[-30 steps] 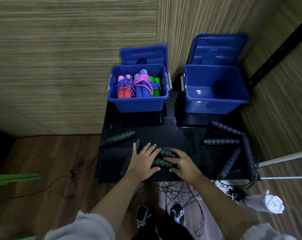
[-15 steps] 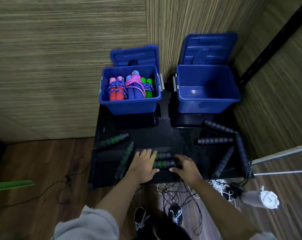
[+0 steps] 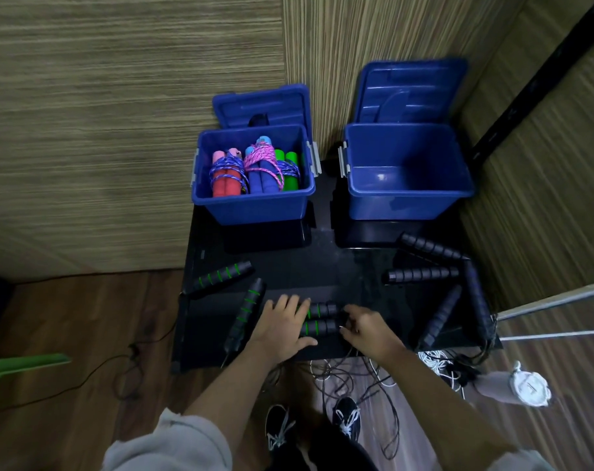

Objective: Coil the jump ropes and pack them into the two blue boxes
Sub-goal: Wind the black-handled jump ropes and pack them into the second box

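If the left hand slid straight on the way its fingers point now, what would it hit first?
The left hand points up and right over the paired green-ringed black handles. Past them the glossy black table looks bare until the empty blue plastic box, though depth is unclear.

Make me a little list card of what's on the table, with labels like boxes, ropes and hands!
left box: open, holds coiled ropes with red, blue and green handles
right box: open, looks empty
table: black
green-striped handles: one pair lies side by side under the hands
left hand: fingers lie flat on that pair
right hand: fingers curled at the pair's end
black handles: four, right side
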`<state>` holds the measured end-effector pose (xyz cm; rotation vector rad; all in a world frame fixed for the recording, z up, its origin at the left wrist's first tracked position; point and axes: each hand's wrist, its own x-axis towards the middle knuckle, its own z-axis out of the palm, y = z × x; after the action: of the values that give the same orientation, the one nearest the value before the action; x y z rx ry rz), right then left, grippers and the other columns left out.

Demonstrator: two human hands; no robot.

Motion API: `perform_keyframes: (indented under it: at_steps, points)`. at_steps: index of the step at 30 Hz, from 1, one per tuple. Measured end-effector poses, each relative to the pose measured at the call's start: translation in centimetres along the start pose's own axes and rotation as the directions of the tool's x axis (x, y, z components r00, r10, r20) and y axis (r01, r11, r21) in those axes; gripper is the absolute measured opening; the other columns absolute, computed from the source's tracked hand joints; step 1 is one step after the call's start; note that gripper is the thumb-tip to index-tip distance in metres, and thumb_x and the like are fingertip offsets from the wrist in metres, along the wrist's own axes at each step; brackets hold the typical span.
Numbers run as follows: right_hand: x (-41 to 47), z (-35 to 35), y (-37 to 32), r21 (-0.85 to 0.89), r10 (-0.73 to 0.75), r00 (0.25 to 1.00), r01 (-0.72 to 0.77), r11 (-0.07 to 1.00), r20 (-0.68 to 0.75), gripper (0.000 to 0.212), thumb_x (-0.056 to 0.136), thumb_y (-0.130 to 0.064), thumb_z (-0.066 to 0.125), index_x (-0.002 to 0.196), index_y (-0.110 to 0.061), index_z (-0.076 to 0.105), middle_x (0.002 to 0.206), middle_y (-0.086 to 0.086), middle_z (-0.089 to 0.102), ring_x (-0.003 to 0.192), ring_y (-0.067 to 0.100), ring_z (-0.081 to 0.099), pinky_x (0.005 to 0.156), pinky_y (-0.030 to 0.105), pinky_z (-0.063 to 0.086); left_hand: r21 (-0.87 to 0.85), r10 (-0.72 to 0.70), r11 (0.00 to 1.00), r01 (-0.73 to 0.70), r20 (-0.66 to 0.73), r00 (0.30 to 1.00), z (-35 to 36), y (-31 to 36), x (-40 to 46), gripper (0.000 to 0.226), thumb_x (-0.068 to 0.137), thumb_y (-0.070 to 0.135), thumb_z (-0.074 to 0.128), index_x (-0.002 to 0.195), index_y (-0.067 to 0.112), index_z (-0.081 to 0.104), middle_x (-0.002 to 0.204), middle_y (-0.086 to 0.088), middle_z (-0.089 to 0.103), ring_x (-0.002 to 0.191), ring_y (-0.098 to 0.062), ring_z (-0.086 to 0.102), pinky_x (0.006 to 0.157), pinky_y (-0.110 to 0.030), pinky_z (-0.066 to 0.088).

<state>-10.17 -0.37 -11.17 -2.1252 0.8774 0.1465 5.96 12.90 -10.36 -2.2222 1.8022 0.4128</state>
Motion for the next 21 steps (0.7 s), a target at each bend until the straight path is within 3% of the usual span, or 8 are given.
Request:
perform_keyframes:
  at_steps: [3, 6, 10, 12, 15, 18, 20, 21]
  points:
    - [-0.3, 0.0, 0.0, -0.098, -0.041, 0.998, 0.045, 0.994, 0.041, 0.037, 0.087, -0.005, 0.052, 0.124, -0.005, 0.053, 0.116, 0.014, 0.059, 0.107, 0.028, 0.057, 0.09, 0.027, 0.044, 0.015, -0.017, 1.0, 0.017, 0.004, 1.0, 0.2, 0.3, -0.1, 0.086, 0.092, 0.067, 0.033, 0.152, 0.009, 0.012, 0.146, -0.009, 0.03, 0.133, -0.029, 0.029, 0.106, -0.044, 0.027]
    - [-0.6, -0.3, -0.1, -0.097, -0.067, 0.998, 0.068, 0.993, 0.012, 0.04, 0.089, -0.003, 0.05, 0.129, -0.006, 0.052, 0.122, 0.015, 0.058, 0.113, 0.027, 0.056, 0.097, 0.028, 0.042, 0.029, -0.008, 1.0, 0.008, -0.023, 1.0, 0.2, 0.7, -0.1, 0.082, 0.095, 0.063, 0.032, 0.15, 0.004, 0.016, 0.142, -0.011, 0.034, 0.13, -0.03, 0.032, 0.106, -0.044, 0.028]
    - [-0.8, -1.7, -0.4, 0.016, -0.148, 0.977, 0.152, 0.988, -0.156, 0.039, 0.086, 0.001, 0.054, 0.124, -0.01, 0.059, 0.107, 0.009, 0.063, 0.098, 0.01, 0.059, 0.088, 0.011, 0.039, -0.158, -0.037, 0.987, 0.023, -0.086, 0.996, -1.1, 0.5, -0.4, 0.078, 0.093, 0.066, 0.03, 0.145, 0.008, 0.026, 0.134, -0.007, 0.04, 0.119, -0.026, 0.047, 0.092, -0.038, 0.043]
    - [-0.5, -3.5, -1.6, 0.238, -0.086, 0.966, 0.145, 0.96, -0.243, 0.036, 0.088, 0.001, 0.056, 0.12, -0.016, 0.061, 0.095, 0.0, 0.066, 0.083, -0.001, 0.059, 0.08, 0.014, 0.044, -0.305, -0.087, 0.952, 0.033, -0.167, 0.982, -3.0, 0.2, -0.5, 0.082, 0.089, 0.07, 0.028, 0.144, 0.009, 0.029, 0.131, -0.005, 0.041, 0.114, -0.024, 0.053, 0.085, -0.035, 0.046]
    - [0.0, -6.9, -5.3, 0.695, 0.06, 0.963, 0.145, 0.704, -0.262, 0.028, 0.092, -0.003, 0.054, 0.119, -0.008, 0.061, 0.076, -0.002, 0.067, 0.06, 0.003, 0.059, 0.058, 0.02, 0.051, -0.596, -0.202, 0.803, 0.004, -0.266, 0.943, -7.2, -0.2, -0.5, 0.071, 0.09, 0.062, 0.044, 0.146, 0.022, 0.024, 0.138, -0.001, 0.044, 0.116, -0.025, 0.055, 0.092, -0.037, 0.045]
    - [0.4, -9.6, -9.6, 0.803, 0.044, 0.936, 0.273, 0.53, -0.348, 0.027, 0.095, -0.008, 0.049, 0.12, -0.009, 0.059, 0.074, 0.003, 0.062, 0.055, 0.007, 0.05, 0.049, 0.021, 0.045, -0.735, -0.285, 0.668, -0.115, -0.396, 0.873, -11.9, -0.7, -0.5, 0.058, 0.09, 0.054, 0.054, 0.137, 0.056, 0.019, 0.13, 0.006, 0.051, 0.112, -0.022, 0.059, 0.093, -0.037, 0.047]
    - [0.6, -10.5, -12.2, 0.83, 0.016, 0.924, 0.336, 0.445, -0.382, 0.025, 0.097, -0.009, 0.046, 0.117, -0.006, 0.06, 0.072, 0.004, 0.059, 0.053, 0.009, 0.048, 0.049, 0.021, 0.044, -0.807, -0.378, 0.562, -0.179, -0.444, 0.812, -14.7, -1.2, -0.3, 0.052, 0.088, 0.053, 0.056, 0.13, 0.063, 0.026, 0.122, 0.005, 0.057, 0.107, -0.02, 0.061, 0.093, -0.039, 0.049]
    - [0.7, -10.6, -13.3, 0.825, 0.002, 0.921, 0.347, 0.446, -0.389, 0.024, 0.097, -0.008, 0.045, 0.115, -0.004, 0.06, 0.07, 0.005, 0.058, 0.052, 0.008, 0.048, 0.049, 0.021, 0.044, -0.864, -0.441, 0.451, -0.224, -0.434, 0.785, -15.9, -1.6, 0.0, 0.05, 0.087, 0.05, 0.058, 0.127, 0.065, 0.031, 0.118, 0.003, 0.061, 0.101, -0.021, 0.064, 0.089, -0.042, 0.052]
